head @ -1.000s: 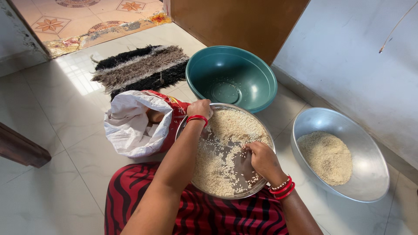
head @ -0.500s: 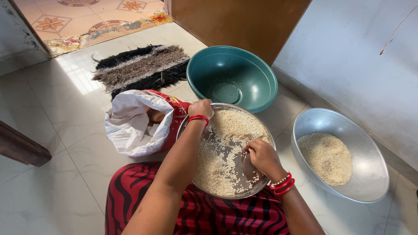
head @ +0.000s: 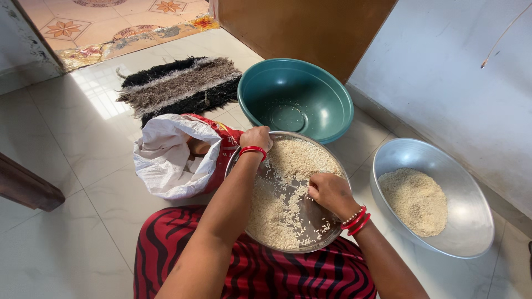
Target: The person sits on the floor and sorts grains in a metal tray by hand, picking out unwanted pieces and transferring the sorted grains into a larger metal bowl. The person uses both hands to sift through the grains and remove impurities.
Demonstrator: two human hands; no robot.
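Rice [head: 288, 182] is spread over a round steel tray [head: 324, 235] that is gripped at its far rim by the left hand [head: 256, 137], while the right hand [head: 331, 191] is pressed onto the grains with fingers curled loosely, nothing seen grasped in it. Left of the left hand a white sack [head: 172, 158] is lying open; beyond it a green basin [head: 296, 97] is set. Right of the right hand, a steel bowl [head: 465, 232] is part-filled with rice.

The right hand [head: 331, 192] now sits farther up the steel tray [head: 327, 237], toward its centre, than one second ago. Its fingers [head: 313, 183] curl over the rice [head: 302, 160] at the bare strip. The right wrist bangles [head: 356, 220] stand higher in view.
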